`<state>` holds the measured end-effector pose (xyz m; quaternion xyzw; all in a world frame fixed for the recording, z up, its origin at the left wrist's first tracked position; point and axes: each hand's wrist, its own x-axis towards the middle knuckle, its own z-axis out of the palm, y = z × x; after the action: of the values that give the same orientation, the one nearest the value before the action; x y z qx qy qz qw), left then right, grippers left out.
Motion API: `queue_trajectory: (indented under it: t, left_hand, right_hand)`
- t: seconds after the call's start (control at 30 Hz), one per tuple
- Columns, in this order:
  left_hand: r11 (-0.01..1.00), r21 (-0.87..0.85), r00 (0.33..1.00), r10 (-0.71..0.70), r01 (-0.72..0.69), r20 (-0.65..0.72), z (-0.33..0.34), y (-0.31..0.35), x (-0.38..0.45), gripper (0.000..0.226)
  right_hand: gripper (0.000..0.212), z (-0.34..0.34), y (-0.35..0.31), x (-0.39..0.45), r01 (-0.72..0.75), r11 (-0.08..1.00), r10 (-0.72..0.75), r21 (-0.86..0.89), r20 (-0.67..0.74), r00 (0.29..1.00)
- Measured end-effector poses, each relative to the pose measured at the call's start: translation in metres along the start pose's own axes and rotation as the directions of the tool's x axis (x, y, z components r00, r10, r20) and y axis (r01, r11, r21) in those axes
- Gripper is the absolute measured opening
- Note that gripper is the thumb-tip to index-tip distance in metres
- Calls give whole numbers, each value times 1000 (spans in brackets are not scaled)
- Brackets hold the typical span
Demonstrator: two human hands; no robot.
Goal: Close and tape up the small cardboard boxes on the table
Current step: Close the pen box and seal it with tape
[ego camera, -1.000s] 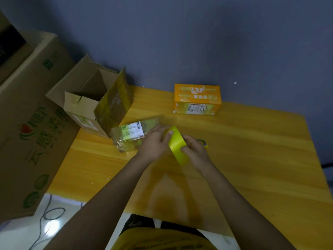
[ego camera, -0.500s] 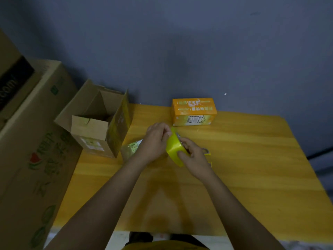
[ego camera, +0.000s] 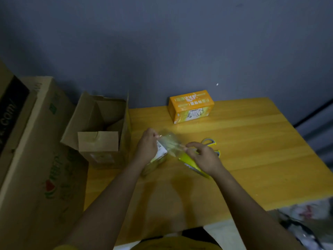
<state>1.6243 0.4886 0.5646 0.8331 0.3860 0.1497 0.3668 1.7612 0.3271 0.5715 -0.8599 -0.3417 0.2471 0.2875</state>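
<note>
Near the middle of the wooden surface, under your left hand, lies the small cardboard box: a low rectangular carton with yellow-green sides and a white printed label on its upper face. Your left fingers curl over the far end of the box and pinch the free end of a clear tape strip, glossy and faintly wrinkled, which stretches rightward from the box toward your right hand. Your right fingers are curled around a yellow tape roll, a flat ring seen nearly edge-on and tilted, with the thumb and forefinger closed at the point where the strip leaves the roll. The box thus sits directly below and against your left fingers, just beside your right ones.

Just beyond your right hand, a pair of scissors with yellow-and-grey loop handles lies flat on the surface. Farther back, near the wall, a closed orange box stands apart, printed on top and bearing a white label on its front. At the left edge of the surface stands an open brown carton of plain corrugated board, flaps raised. A large printed carton stands further left, off the surface.
</note>
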Motion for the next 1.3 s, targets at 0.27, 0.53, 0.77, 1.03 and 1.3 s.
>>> queue_trajectory:
  t: [0.27,0.53,0.77,1.03,1.3]
  left_hand:
    - [998,2,983,62,-63,175,14,-56,21,17]
    - [912,-282,955,-285,298,87,34,-73,2,7]
    - [890,-378,966,-218,256,140,42,-64,-20,14]
    - [788,-526,944,-222,321,245,57,-46,-29,23]
    - [708,-523,864,-262,475,430,102,-9,-42,21]
  right_hand:
    - [21,47,-4,0,-98,995,96,34,47,994]
    - [26,49,-9,26,-93,995,97,-41,133,986]
    - [26,-2,-3,27,-31,991,69,-131,293,954]
    - [16,-6,15,-3,-98,992,117,-75,336,934]
    - [40,-39,68,-14,-213,949,269,-232,245,931]
